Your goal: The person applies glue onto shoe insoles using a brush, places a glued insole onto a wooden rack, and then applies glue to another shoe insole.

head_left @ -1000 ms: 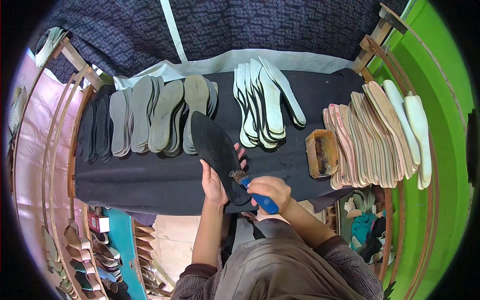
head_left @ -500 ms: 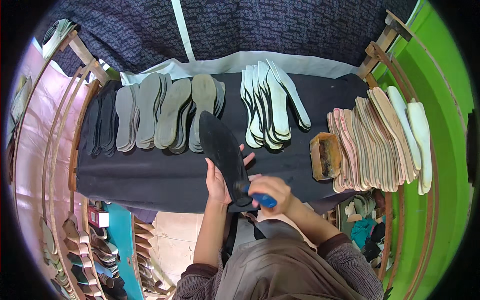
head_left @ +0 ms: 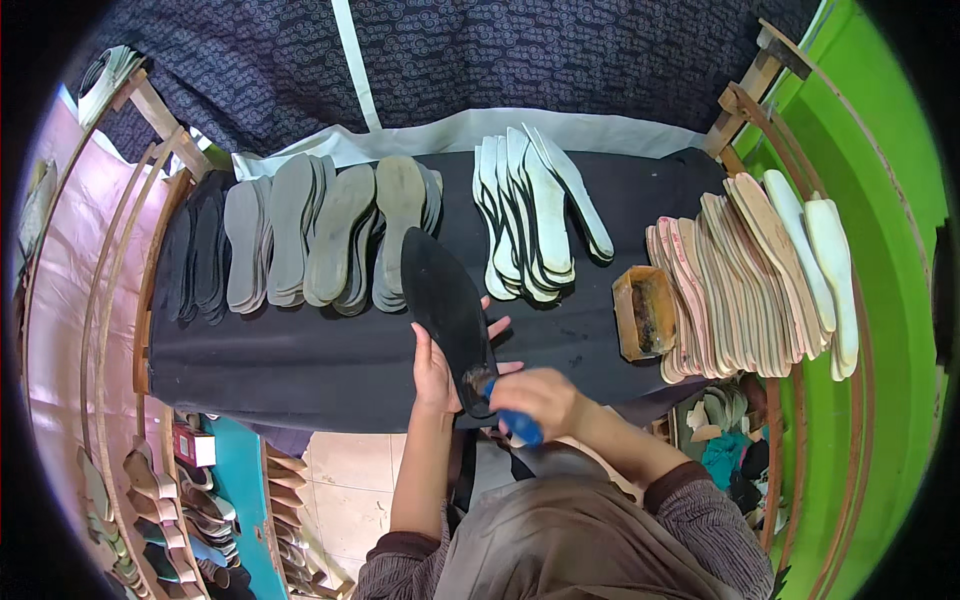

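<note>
A black shoe sole (head_left: 438, 290) lies in my left hand (head_left: 433, 374), its long end pointing up and away over the table. The thumb presses along its left edge and the fingers spread beneath, their tips showing past the right edge. My right hand (head_left: 548, 402) is closed around the blue handle of a brush (head_left: 521, 426). The brush head meets the near, narrower end of the sole; its bristles are partly hidden and blurred.
Grey soles (head_left: 292, 230) stand in overlapping rows at the left, beside black ones (head_left: 207, 250). White-topped soles (head_left: 548, 215) fan out at centre. An amber, stained open box (head_left: 628, 315) sits right, beside stacked beige soles (head_left: 735, 270). Wooden rails (head_left: 143, 330) flank the dark-covered table.
My right hand has moved slightly down, and the brush handle has swung to point more steeply toward me. The sole stays in my left hand. The whole view has shifted a little.
</note>
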